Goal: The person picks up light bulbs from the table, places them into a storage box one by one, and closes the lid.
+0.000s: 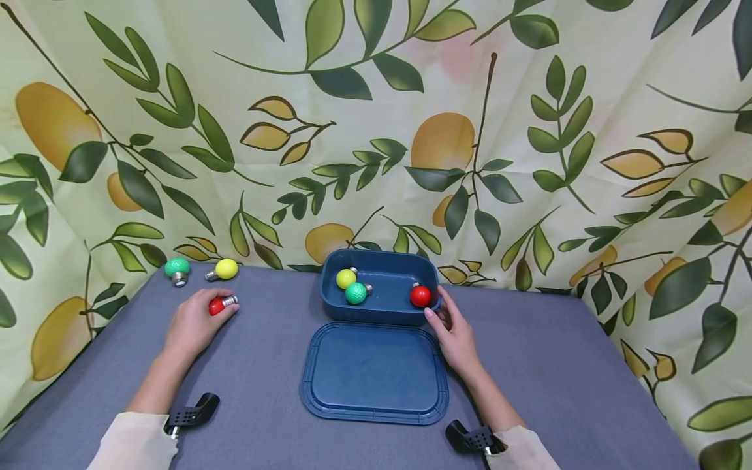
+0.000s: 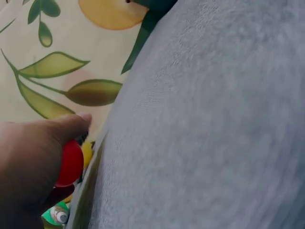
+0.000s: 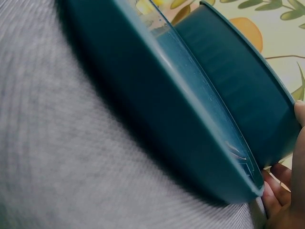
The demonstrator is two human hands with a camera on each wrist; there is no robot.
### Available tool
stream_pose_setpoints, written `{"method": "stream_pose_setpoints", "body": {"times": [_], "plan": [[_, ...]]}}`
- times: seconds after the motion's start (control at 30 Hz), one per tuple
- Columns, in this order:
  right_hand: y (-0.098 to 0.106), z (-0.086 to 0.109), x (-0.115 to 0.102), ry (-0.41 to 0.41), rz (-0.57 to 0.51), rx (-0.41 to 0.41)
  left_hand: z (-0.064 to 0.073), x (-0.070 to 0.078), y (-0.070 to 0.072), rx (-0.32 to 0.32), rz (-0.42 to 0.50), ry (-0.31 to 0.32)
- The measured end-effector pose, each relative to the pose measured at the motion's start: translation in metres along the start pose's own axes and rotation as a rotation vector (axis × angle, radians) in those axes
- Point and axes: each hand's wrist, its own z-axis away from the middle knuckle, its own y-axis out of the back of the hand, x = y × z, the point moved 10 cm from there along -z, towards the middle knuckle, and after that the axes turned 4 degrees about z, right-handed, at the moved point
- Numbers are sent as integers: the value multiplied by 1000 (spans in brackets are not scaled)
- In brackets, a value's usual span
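My left hand (image 1: 192, 321) pinches a red light bulb (image 1: 217, 306) with a silver screw base, over the left part of the table. The left wrist view shows the red globe (image 2: 71, 163) partly behind the thumb. Just beyond that hand lie a yellow bulb (image 1: 226, 268) and a green bulb (image 1: 177, 267). My right hand (image 1: 457, 336) holds the right end of a blue box (image 1: 382, 316), thumb at the front corner and fingers along its side. Inside the box are another yellow bulb (image 1: 345, 279), another green bulb (image 1: 355, 293) and another red bulb (image 1: 420, 296).
In front of the box a blue lid (image 1: 376, 372) lies flat on the grey cloth-covered table (image 1: 252, 391). Behind the table hangs a curtain (image 1: 364, 189) printed with leaves and fruit. Both wrists carry black camera mounts.
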Motion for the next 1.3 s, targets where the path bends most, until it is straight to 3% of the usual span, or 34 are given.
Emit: {"method": "stream_pose_setpoints", "body": {"times": [0.37,0.77,0.97,1.3], "plan": [[0,0,0,1,-3,-2,-3,22,12,56,89,52],[0,-1,1,7,3,2,-9,71,12,76,225,-86],[1,0,1,7,4,3,-13,91,1,16,296,-138],[1,-1,0,13,-8,-1,-24,125,-12,-18,274,-192]]}}
